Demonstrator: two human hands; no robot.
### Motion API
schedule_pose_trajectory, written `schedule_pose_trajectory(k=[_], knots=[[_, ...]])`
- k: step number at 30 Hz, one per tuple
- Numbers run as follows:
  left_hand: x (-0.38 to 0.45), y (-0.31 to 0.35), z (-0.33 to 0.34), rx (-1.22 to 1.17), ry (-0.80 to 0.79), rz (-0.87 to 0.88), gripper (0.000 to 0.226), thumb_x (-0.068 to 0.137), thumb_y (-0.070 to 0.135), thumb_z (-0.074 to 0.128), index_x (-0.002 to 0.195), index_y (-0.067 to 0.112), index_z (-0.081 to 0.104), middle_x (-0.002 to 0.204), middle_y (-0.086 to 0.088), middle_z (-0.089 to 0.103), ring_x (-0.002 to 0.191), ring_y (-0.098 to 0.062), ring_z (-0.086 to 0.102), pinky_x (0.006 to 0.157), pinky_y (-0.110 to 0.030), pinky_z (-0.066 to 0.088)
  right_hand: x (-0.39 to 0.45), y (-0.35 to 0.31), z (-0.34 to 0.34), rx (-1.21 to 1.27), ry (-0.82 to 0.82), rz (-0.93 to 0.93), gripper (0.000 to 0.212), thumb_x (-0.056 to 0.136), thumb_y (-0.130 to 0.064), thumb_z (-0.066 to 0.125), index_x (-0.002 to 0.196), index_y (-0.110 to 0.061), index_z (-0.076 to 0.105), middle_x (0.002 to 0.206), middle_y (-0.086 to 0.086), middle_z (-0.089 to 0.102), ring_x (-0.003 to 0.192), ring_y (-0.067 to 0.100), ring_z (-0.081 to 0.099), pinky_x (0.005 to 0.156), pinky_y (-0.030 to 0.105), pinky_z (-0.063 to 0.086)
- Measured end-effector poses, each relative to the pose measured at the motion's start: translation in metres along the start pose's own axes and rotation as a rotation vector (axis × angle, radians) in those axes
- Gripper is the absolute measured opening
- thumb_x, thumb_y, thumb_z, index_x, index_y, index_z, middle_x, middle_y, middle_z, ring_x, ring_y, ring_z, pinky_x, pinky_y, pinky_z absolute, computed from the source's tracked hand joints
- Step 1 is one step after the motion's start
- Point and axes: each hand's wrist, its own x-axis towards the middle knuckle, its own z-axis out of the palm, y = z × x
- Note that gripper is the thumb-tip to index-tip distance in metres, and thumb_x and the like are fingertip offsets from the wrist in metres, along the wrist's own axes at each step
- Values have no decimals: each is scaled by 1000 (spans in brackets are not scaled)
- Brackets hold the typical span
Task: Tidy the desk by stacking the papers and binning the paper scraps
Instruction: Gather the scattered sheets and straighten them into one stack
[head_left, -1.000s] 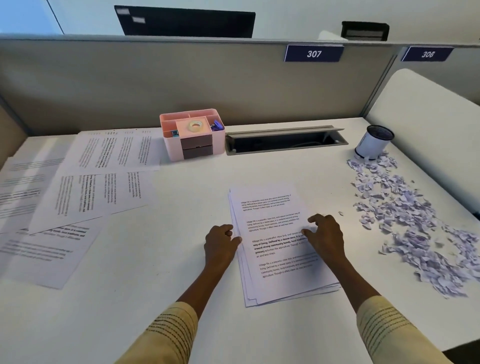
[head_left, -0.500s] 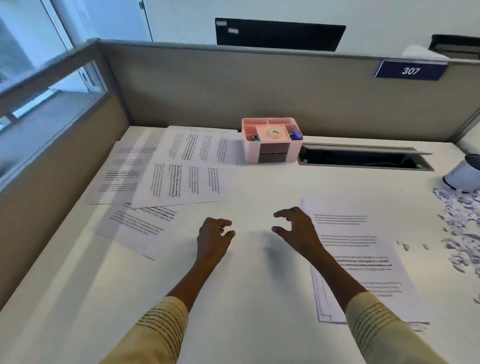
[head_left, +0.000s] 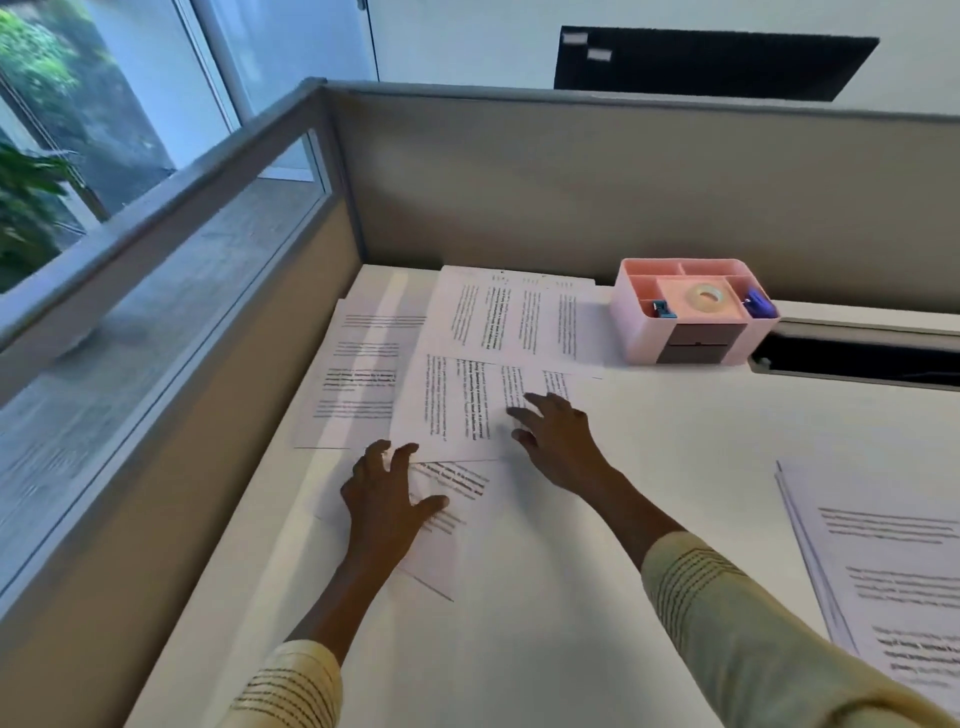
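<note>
Several loose printed sheets (head_left: 457, 410) lie overlapping in the desk's far left corner. My left hand (head_left: 387, 491) rests with fingers spread on the nearest sheet (head_left: 457, 488), holding nothing. My right hand (head_left: 556, 436) lies flat, fingers apart, on the right part of the middle sheet. A stacked pile of papers (head_left: 893, 566) sits at the right edge of view, apart from both hands. The paper scraps and the bin are out of view.
A pink desk organiser (head_left: 691, 312) with a tape roll stands at the back, next to the sheets. An open cable slot (head_left: 857, 358) lies to its right. Grey partition walls (head_left: 571, 182) close the desk at the back and left.
Both hands left the stacked pile and reached left onto the loose sheets. The view turned left, so the scraps and the white cup dropped out of sight.
</note>
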Motion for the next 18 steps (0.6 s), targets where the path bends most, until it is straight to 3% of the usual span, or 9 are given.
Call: schedule_pose_trajectory(k=[5,8,9,13,18], knots=[[45,-45,-13,22,-202,11,129,49,73,75,151,28,10,160,-4,0,147,-25,-2,118,-47,2,68,-10,-2,-62,-79,55,73,87,-56,53,148,-29,24,159,2,13,145,31,8,113,53,17],[62,-64,-20,103,-311,52,160,17,99,47,151,28,-2,160,1,-12,147,-20,-14,116,-44,-10,98,-13,2,-36,-164,96,89,77,-69,53,149,-34,14,160,0,2,146,33,-4,112,60,7],[66,-67,-22,111,-326,61,162,14,101,42,151,28,-2,159,2,-13,146,-18,-14,116,-43,-12,102,-14,3,-22,-198,119,94,74,-73,53,149,-36,11,160,-1,-1,146,33,-7,111,63,5],[79,-69,-30,153,-335,92,132,47,74,75,152,30,9,160,3,-8,147,-17,-7,120,-41,-1,102,-13,9,-46,-340,164,106,65,-82,52,149,-39,3,159,-4,-9,145,36,-11,106,71,2],[83,-73,-40,191,-352,120,126,50,69,79,151,33,13,160,4,-1,147,-17,0,118,-37,6,55,-5,14,-102,-355,119,112,57,-91,45,148,-43,1,159,-6,-10,145,33,-10,108,69,5]])
